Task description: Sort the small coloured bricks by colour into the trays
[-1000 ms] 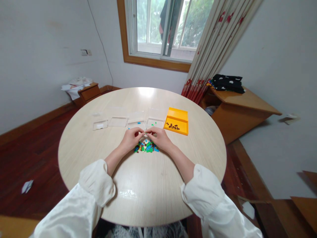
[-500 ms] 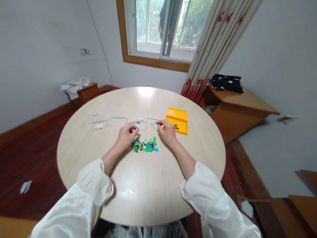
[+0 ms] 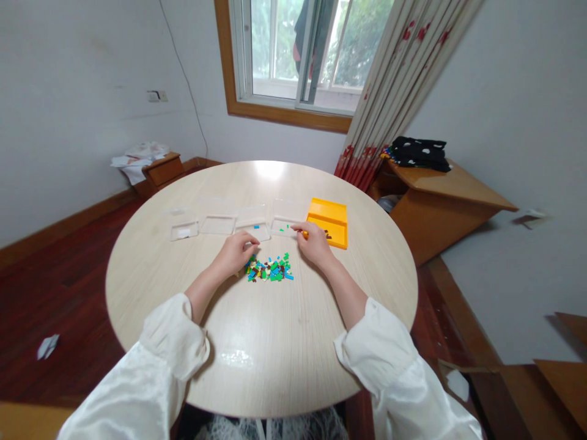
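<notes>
My left hand (image 3: 235, 252) is closed, its fingertips bent down at the upper left edge of a pile of small building bricks (image 3: 270, 269) in green, blue, brown, cream and yellow. Whether a brick is between those fingers is hidden. My right hand (image 3: 315, 244) hovers by the left wall of a yellow box (image 3: 339, 234), thumb and forefinger pinched; anything held there is too small to name. A few brown bricks (image 3: 328, 234) lie in this box, partly behind the hand. Just left, a clear box (image 3: 275, 233) has a few green bricks (image 3: 282, 230) in it.
Another clear box (image 3: 263, 237) holds a blue brick (image 3: 256, 227). Further left stand a clear box (image 3: 217, 233) and a smaller one (image 3: 171, 237) with something whitish inside. All rest on a round wooden table (image 3: 284, 342). A wooden cabinet (image 3: 440, 201) stands beyond its right edge.
My left hand has shifted slightly right and down, its fingers dipping toward the pile. My right hand has moved slightly to the right, over the yellow box's edge. The boxes have not moved.
</notes>
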The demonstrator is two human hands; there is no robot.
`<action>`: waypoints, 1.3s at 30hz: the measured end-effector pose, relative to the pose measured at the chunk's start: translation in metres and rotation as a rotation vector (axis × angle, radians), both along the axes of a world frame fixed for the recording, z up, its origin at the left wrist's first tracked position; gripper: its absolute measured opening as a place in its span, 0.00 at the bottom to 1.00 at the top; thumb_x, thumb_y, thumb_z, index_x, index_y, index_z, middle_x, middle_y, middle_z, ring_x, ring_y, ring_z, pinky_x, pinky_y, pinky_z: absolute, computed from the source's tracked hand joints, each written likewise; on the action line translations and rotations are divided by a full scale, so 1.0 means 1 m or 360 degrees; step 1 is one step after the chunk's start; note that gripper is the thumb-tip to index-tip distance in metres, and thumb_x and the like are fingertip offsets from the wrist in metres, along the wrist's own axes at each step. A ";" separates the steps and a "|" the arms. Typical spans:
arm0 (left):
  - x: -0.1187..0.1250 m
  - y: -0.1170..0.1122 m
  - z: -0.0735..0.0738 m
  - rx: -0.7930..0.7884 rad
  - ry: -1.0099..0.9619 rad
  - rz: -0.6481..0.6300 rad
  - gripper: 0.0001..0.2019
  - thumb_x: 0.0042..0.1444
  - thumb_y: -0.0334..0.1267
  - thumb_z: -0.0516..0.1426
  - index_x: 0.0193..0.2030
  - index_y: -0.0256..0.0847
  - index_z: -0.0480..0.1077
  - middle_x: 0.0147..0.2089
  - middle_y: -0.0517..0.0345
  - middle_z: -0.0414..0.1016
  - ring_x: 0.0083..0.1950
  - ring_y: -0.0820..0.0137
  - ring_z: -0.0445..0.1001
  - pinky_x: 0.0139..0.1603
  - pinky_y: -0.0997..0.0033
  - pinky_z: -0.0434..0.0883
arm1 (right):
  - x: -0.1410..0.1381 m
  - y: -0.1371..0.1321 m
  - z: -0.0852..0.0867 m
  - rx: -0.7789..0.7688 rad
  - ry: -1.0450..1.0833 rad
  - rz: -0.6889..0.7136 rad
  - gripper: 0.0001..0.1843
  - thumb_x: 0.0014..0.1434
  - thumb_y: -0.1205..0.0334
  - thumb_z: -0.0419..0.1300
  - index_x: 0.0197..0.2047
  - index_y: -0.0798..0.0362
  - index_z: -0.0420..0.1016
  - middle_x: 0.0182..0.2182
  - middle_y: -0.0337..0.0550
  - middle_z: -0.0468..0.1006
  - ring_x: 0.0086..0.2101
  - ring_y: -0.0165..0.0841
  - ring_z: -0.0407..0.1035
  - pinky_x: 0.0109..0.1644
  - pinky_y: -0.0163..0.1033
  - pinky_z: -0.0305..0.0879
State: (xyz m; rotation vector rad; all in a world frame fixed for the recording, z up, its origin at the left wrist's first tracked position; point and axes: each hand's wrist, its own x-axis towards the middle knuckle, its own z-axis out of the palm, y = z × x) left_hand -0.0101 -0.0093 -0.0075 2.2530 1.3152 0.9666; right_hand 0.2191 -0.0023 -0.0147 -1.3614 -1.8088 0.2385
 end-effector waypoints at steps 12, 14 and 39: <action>0.001 0.000 -0.004 -0.0013 0.0036 0.0017 0.07 0.51 0.31 0.53 0.31 0.38 0.73 0.33 0.55 0.75 0.34 0.69 0.71 0.40 0.68 0.68 | 0.002 -0.020 0.020 -0.0625 -0.0253 0.0684 0.16 0.47 0.79 0.56 0.38 0.58 0.79 0.35 0.46 0.78 0.32 0.28 0.68 0.37 0.33 0.64; 0.002 0.000 -0.004 -0.0018 0.0038 0.0021 0.07 0.51 0.32 0.54 0.31 0.37 0.73 0.33 0.55 0.75 0.34 0.69 0.70 0.40 0.68 0.68 | 0.002 -0.019 0.020 -0.0629 -0.0281 0.0703 0.15 0.48 0.78 0.57 0.37 0.58 0.79 0.35 0.46 0.78 0.32 0.28 0.68 0.37 0.33 0.63; 0.011 -0.006 -0.003 -0.0007 -0.0019 -0.0025 0.07 0.51 0.33 0.53 0.31 0.38 0.73 0.30 0.58 0.73 0.28 0.73 0.66 0.34 0.72 0.65 | -0.011 -0.019 0.016 -0.0520 -0.0362 0.0593 0.11 0.52 0.77 0.57 0.35 0.57 0.79 0.33 0.45 0.79 0.35 0.30 0.70 0.41 0.36 0.64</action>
